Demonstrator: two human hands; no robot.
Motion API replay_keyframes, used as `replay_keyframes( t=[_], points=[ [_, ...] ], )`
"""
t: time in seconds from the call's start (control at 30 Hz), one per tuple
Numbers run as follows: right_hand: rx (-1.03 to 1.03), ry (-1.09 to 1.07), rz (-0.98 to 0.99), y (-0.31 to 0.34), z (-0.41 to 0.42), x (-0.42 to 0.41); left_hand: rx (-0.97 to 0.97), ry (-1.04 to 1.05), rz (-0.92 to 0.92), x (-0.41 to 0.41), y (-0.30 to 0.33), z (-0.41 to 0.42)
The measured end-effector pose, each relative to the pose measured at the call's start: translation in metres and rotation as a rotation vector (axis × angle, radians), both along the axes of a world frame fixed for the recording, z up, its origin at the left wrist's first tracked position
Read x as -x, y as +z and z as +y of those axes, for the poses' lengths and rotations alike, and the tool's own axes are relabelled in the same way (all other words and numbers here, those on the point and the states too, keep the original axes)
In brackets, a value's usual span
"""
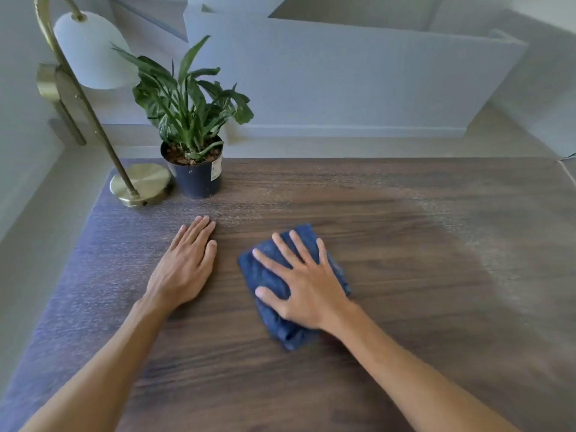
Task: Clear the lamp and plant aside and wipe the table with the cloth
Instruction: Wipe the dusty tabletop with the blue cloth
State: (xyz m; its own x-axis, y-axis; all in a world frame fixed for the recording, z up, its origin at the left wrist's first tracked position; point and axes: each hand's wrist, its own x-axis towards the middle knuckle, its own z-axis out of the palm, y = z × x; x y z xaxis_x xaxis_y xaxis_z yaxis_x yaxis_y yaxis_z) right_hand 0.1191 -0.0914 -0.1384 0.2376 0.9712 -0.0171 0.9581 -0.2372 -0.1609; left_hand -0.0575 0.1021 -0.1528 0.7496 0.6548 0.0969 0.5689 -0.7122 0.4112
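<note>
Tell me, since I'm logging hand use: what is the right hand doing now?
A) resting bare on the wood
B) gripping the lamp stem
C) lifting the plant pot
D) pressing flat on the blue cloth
D: the right hand lies with fingers spread flat on the blue cloth.

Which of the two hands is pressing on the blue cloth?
The right hand, fingers spread flat on the cloth; the left hand rests on bare table.

both arms bare up to the frame edge, no sleeves, left hand (184, 269) and right hand (307, 289) ringless, nothing on either wrist
</note>
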Motion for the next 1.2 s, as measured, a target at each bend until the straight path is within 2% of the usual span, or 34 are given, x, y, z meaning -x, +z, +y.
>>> replay_keyframes(
  t=[0.07,0.13,0.17,0.23,0.3,0.33,0.4,0.5,0.57,0.67,0.73,0.8,0.87,0.93,1.0,1.07,1.13,1.2],
  points=[
    [0.013,0.127,0.042,0.001,-0.083,0.034,0.039,-0.01,-0.03,0.003,0.0,-0.004],
    [0.041,0.103,-0.012,0.001,-0.168,0.014,0.058,-0.018,-0.046,0.009,0.002,-0.009],
    [0.073,0.001,-0.054,0.002,-0.197,-0.013,0.059,-0.024,-0.045,0.012,0.003,-0.011],
    [0.174,-0.357,-0.08,0.01,-0.22,-0.072,0.059,-0.034,-0.038,0.016,0.003,-0.026],
    [0.208,-0.64,0.001,0.015,-0.187,-0.121,0.072,-0.014,-0.039,0.015,0.001,-0.046],
    [0.192,-0.682,0.028,0.014,-0.156,-0.135,0.073,-0.004,-0.033,0.013,0.0,-0.056],
    [0.143,-0.595,0.063,0.009,-0.087,-0.133,0.052,0.017,-0.006,0.008,-0.002,-0.069],
    [0.059,-0.338,0.053,0.0,-0.031,-0.067,0.02,0.028,0.019,0.008,-0.003,-0.073],
    [-0.018,-0.154,0.046,-0.001,-0.062,-0.007,0.006,0.015,0.015,0.011,-0.002,-0.071],
    [-0.03,0.05,0.056,-0.002,-0.183,0.028,-0.013,0.02,0.011,0.013,0.0,-0.068],
    [0.037,-0.013,0.007,0.003,-0.266,-0.013,-0.025,0.047,0.021,0.01,0.001,-0.072],
    [0.134,-0.263,-0.029,0.01,-0.311,-0.083,-0.034,0.074,0.057,0.002,0.001,-0.087],
    [0.16,-0.494,-0.047,0.015,-0.29,-0.146,-0.027,0.108,0.075,-0.012,0.0,-0.105],
    [0.137,-0.541,-0.023,0.01,-0.225,-0.173,-0.009,0.141,0.082,-0.034,0.003,-0.118],
    [0.089,-0.463,-0.009,0.0,-0.165,-0.158,0.03,0.148,0.052,-0.061,0.007,-0.13],
    [0.009,-0.316,-0.011,0.001,-0.155,-0.108,0.057,0.054,0.005,-0.091,0.01,-0.151],
    [-0.034,-0.116,-0.012,0.001,-0.199,-0.056,0.059,-0.059,-0.024,-0.12,0.009,-0.176],
    [-0.064,-0.035,-0.053,0.001,-0.27,-0.04,0.015,-0.114,0.006,-0.144,0.005,-0.194]
  ],
)
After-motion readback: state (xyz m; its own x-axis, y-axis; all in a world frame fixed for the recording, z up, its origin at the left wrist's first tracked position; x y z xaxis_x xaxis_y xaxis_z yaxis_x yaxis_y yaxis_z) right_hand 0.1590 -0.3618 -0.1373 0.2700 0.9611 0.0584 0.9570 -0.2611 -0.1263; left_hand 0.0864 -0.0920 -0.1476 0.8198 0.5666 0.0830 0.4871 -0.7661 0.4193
